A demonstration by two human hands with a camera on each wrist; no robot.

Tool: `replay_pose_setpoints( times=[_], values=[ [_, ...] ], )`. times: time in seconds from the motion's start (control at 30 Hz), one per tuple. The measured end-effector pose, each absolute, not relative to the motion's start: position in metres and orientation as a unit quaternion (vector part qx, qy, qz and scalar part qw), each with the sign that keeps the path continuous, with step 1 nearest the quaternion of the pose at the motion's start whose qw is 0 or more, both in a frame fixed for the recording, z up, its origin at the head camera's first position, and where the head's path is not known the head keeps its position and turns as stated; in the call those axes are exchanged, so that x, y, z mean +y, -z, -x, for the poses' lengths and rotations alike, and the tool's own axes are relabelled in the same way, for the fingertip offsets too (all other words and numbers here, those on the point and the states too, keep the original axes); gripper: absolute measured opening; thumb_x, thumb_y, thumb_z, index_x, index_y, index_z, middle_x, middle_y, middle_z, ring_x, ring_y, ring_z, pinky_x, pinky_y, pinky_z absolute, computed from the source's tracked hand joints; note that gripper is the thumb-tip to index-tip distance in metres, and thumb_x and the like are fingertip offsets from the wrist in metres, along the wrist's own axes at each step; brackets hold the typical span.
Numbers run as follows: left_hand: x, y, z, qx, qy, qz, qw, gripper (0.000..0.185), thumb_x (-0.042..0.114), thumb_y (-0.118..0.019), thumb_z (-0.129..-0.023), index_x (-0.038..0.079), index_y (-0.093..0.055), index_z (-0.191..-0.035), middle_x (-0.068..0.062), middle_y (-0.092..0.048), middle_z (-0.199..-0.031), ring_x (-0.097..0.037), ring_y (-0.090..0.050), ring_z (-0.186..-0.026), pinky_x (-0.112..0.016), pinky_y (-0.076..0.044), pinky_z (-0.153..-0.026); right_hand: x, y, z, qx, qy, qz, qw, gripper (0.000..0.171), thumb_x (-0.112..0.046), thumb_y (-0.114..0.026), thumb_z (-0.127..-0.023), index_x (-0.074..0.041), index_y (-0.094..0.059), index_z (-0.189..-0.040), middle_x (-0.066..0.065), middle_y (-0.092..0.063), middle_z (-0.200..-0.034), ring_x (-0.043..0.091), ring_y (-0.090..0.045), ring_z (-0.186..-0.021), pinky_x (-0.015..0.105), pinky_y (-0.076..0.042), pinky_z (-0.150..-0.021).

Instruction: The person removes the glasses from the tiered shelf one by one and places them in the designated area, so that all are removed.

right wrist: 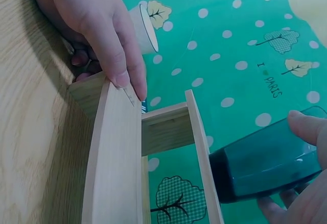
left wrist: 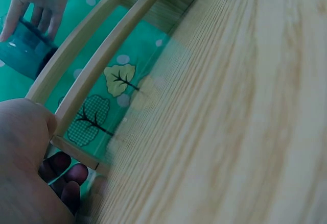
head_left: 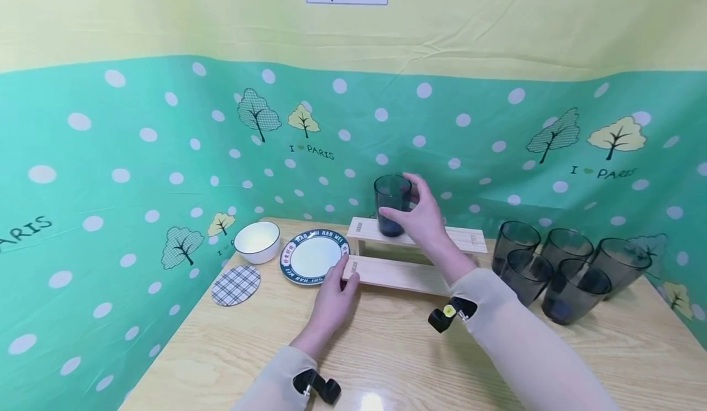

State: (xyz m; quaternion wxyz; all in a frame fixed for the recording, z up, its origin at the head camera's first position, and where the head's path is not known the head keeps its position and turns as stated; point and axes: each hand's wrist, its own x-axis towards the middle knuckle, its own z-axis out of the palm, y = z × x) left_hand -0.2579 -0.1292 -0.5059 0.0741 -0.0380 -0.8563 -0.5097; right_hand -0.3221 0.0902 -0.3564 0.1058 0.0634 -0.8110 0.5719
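Note:
My right hand [head_left: 424, 215] holds a dark tinted glass [head_left: 393, 205] from its right side, thumb in front and fingers behind. The glass stands upright at the upper plank of a two-step wooden rack [head_left: 397, 274]; its dark base meets that plank in the right wrist view. At the left end of the lower step, my left hand [head_left: 334, 294] grips the corner of the rack. Two of its fingers [right wrist: 120, 76] lie over the plank's top, while others curl at the end, as the left wrist view shows.
Several more dark glasses [head_left: 577, 282] stand grouped on the right of the wood-grain table [head_left: 386, 349]. Left of the rack are a blue-rimmed plate [head_left: 315, 257], a white bowl [head_left: 257, 242] and a checked round coaster [head_left: 235, 285]. A green patterned cloth [head_left: 309, 184] hangs behind.

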Motion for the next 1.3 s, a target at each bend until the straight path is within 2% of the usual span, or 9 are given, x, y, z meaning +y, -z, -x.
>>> replay_pose_setpoints(
  times=[0.2,0.5,0.7,0.83,1.17,1.23,1.3],
  values=[
    [-0.130,0.505,0.257,-0.855,0.512,0.040,0.072,0.065,0.031,-0.060,-0.115,0.008,-0.038,-0.172,-0.022,-0.055,-0.157,-0.039,-0.051,-0.150,-0.056,-0.036,-0.129,0.096,0.355,0.310,-0.812,-0.570,-0.068,0.105,0.096,-0.031,-0.095,-0.092,-0.032,-0.039,-0.170,0.010,-0.047,-0.164,0.033,-0.047,-0.150,0.058,-0.050,-0.116],
    [-0.129,0.508,0.258,-0.855,0.512,0.039,0.072,0.066,0.033,-0.060,-0.115,0.009,-0.038,-0.172,-0.022,-0.054,-0.159,-0.039,-0.048,-0.152,-0.056,-0.035,-0.130,0.119,0.342,0.283,-0.806,-0.577,-0.079,0.111,0.094,-0.029,-0.096,-0.090,-0.032,-0.042,-0.168,0.006,-0.052,-0.156,0.031,-0.049,-0.148,0.053,-0.045,-0.124],
    [-0.129,0.508,0.259,-0.856,0.510,0.040,0.074,0.066,0.033,-0.060,-0.115,0.009,-0.038,-0.172,-0.022,-0.055,-0.158,-0.040,-0.049,-0.151,-0.056,-0.035,-0.130,0.145,0.332,0.260,-0.805,-0.577,-0.083,0.109,0.098,-0.028,-0.096,-0.091,-0.028,-0.039,-0.171,0.009,-0.053,-0.157,0.031,-0.045,-0.154,0.055,-0.041,-0.127],
    [-0.129,0.507,0.258,-0.856,0.510,0.045,0.073,0.066,0.032,-0.060,-0.115,0.008,-0.037,-0.172,-0.023,-0.054,-0.159,-0.040,-0.049,-0.151,-0.056,-0.035,-0.130,0.165,0.325,0.244,-0.816,-0.560,-0.075,0.122,0.101,-0.032,-0.097,-0.089,-0.029,-0.038,-0.172,0.009,-0.055,-0.156,0.030,-0.047,-0.153,0.055,-0.043,-0.125],
    [-0.130,0.507,0.259,-0.858,0.507,0.042,0.074,0.066,0.033,-0.060,-0.115,0.009,-0.037,-0.172,-0.021,-0.054,-0.160,-0.040,-0.047,-0.153,-0.056,-0.033,-0.131,0.216,0.310,0.207,-0.850,-0.508,-0.043,0.134,0.104,-0.043,-0.095,-0.089,-0.041,-0.033,-0.173,0.006,-0.055,-0.158,0.033,-0.050,-0.151,0.062,-0.049,-0.117],
    [-0.130,0.508,0.259,-0.858,0.507,0.040,0.073,0.066,0.033,-0.060,-0.115,0.009,-0.037,-0.172,-0.021,-0.053,-0.161,-0.040,-0.046,-0.154,-0.056,-0.032,-0.131,0.225,0.310,0.202,-0.857,-0.497,-0.030,0.135,0.104,-0.046,-0.094,-0.090,-0.043,-0.032,-0.173,0.006,-0.053,-0.160,0.034,-0.049,-0.152,0.061,-0.050,-0.117],
    [-0.130,0.508,0.259,-0.858,0.508,0.039,0.070,0.067,0.033,-0.060,-0.115,0.009,-0.036,-0.173,-0.021,-0.052,-0.162,-0.040,-0.046,-0.154,-0.056,-0.032,-0.131,0.234,0.310,0.196,-0.861,-0.490,-0.018,0.135,0.103,-0.047,-0.094,-0.090,-0.047,-0.031,-0.172,0.007,-0.052,-0.161,0.036,-0.050,-0.151,0.051,-0.055,-0.114]
  ],
)
